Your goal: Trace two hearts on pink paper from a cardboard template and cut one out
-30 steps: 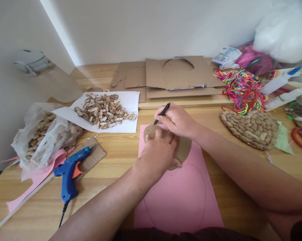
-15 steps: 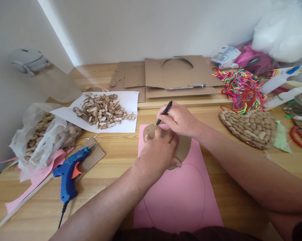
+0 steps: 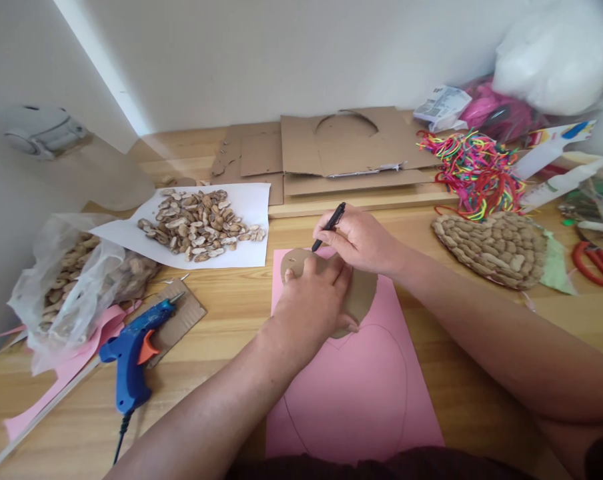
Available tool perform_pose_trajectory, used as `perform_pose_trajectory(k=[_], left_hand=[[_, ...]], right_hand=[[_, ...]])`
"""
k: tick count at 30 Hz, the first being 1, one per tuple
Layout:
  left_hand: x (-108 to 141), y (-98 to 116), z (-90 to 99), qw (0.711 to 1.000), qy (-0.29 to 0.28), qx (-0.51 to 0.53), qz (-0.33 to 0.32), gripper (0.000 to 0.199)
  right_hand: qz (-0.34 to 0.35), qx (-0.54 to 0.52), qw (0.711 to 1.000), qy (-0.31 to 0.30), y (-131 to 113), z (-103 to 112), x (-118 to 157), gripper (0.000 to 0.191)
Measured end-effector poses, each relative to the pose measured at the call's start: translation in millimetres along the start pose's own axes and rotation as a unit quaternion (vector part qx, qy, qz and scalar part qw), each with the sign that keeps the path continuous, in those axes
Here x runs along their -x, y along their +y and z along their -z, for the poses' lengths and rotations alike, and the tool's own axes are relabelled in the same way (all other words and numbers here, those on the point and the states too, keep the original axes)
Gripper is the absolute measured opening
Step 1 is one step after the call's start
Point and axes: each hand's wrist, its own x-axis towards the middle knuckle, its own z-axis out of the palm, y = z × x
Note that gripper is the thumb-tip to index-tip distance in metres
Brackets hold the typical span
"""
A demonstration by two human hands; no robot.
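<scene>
A brown cardboard shape (image 3: pixel 364 297) with a rounded outline lies on the upper part of a pink sheet (image 3: pixel 351 393). My left hand (image 3: pixel 316 290) rests flat on the cardboard with its fingers spread. Closed around a black pen (image 3: pixel 335 219) is my right hand (image 3: pixel 356 237); the pen's tip points down at the cardboard's far edge. Below the cardboard, a thin curved outline is drawn on the pink sheet. Part of the cardboard is hidden under my left hand.
Peanut shells (image 3: pixel 196 220) lie on white paper (image 3: pixel 251 250). At the left are a bag of peanuts (image 3: pixel 76 293) and a blue glue gun (image 3: pixel 131 360). Cardboard (image 3: pixel 346 147) lies behind. A peanut-covered heart (image 3: pixel 496 250), colourful cords (image 3: pixel 476 167) and red-handled scissors (image 3: pixel 596 263) stand right.
The view has shifted slightly, so most objects appear a little further left. The pen tip sits slightly lower against the cardboard's far edge; both hands keep their hold.
</scene>
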Motion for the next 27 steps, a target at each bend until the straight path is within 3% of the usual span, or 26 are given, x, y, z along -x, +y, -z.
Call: perform_pose_trajectory(k=[6,14,27], left_hand=[[0.4,-0.6,-2.5,1.000,0.018,0.005,0.003,0.103],[1.7,0.2,-2.0,1.000,0.021,0.008,0.010,0.089],[2.4,-0.9,-2.7,1.000,0.025,-0.004,0.006,0.088]], right_hand=[[0.013,-0.007,1.000,-0.001,-2.8,2.3,2.8,0.024],[0.021,0.001,1.000,0.009,-6.7,9.1,10.0,0.023],[0.011,0.014,0.999,-0.031,-7.0,15.8,10.3,0.025]])
